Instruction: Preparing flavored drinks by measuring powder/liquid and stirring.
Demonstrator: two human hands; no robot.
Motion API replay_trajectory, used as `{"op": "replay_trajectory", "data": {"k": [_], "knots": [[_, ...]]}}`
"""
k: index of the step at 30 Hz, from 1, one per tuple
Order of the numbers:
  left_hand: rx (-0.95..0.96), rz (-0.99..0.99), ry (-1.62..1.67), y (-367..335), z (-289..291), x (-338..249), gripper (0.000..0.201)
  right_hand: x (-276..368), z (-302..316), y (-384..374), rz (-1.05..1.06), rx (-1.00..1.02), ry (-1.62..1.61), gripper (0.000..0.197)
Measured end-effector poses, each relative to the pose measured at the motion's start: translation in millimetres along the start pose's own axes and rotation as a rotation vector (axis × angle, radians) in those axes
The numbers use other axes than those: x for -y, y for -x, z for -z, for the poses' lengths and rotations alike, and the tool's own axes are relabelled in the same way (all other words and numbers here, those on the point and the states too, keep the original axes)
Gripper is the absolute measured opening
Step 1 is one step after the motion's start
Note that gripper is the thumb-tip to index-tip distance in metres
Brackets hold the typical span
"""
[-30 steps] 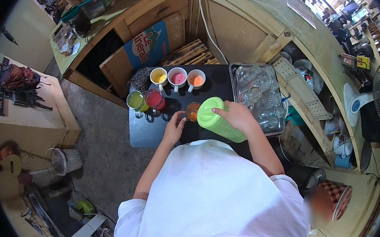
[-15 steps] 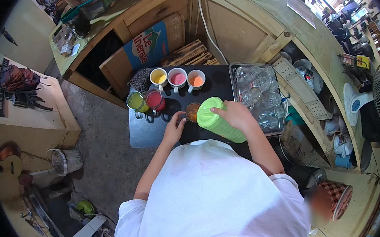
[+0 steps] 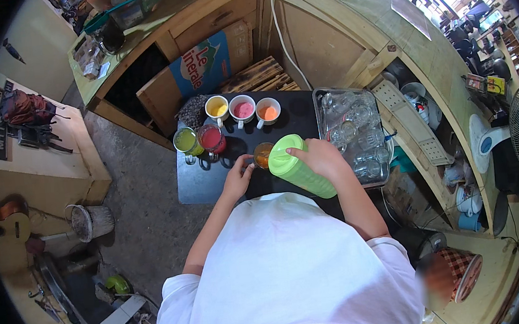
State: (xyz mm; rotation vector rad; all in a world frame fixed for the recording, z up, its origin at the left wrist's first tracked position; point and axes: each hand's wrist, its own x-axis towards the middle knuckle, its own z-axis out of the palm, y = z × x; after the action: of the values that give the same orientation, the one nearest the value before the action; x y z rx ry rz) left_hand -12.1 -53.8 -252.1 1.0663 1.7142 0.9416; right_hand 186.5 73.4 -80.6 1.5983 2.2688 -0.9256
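Note:
My right hand (image 3: 324,157) is closed on a light green lidded pitcher (image 3: 302,169), with the thumb lying on its lid. The pitcher tilts to the left, its lid end right beside a glass (image 3: 262,156) with orange-brown liquid in it. The fingers of my left hand (image 3: 239,175) grip that glass at its left side. Farther back on the dark table (image 3: 195,183) stand white cups with yellow (image 3: 218,108), pink (image 3: 243,110) and orange (image 3: 268,111) contents. To the left of the glass are a glass mug of green drink (image 3: 188,141) and one of red drink (image 3: 212,139).
A metal tray (image 3: 367,183) of several clear glass mugs sits at the table's right end. Wooden counters with shelves (image 3: 413,121) curve behind and to the right. A cardboard sheet (image 3: 165,102) leans at the back. A white fan (image 3: 490,135) stands far right.
Both hands stay almost where they were, still at the glass and the pitcher. The liquid in the glass looks a little lighter orange.

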Motion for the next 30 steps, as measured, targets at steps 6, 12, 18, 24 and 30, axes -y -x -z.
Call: {"op": "replay_trajectory", "data": {"k": [6,12,18,24,30], "knots": [[0.016,0.046,-0.011,1.5,2.2,-8.7,0.030,-0.5,0.0,-1.8,0.018,-0.009,-0.002,0.067],[0.028,0.011,0.009,0.1,3.4,-6.2,0.029,1.7,3.1,-1.4,0.018,0.019,0.003,0.066],[0.034,0.021,-0.025,-1.2,3.4,-6.5,0.030,-0.2,3.3,-3.2,0.022,0.026,0.001,0.065],[0.000,0.065,0.079,-5.5,-1.0,7.9,0.024,1.8,6.6,-4.6,0.022,0.054,-0.011,0.065],[-0.039,0.007,0.004,-7.3,-1.7,3.4,0.023,-3.1,7.1,-10.8,0.040,0.059,-0.036,0.066]]}}
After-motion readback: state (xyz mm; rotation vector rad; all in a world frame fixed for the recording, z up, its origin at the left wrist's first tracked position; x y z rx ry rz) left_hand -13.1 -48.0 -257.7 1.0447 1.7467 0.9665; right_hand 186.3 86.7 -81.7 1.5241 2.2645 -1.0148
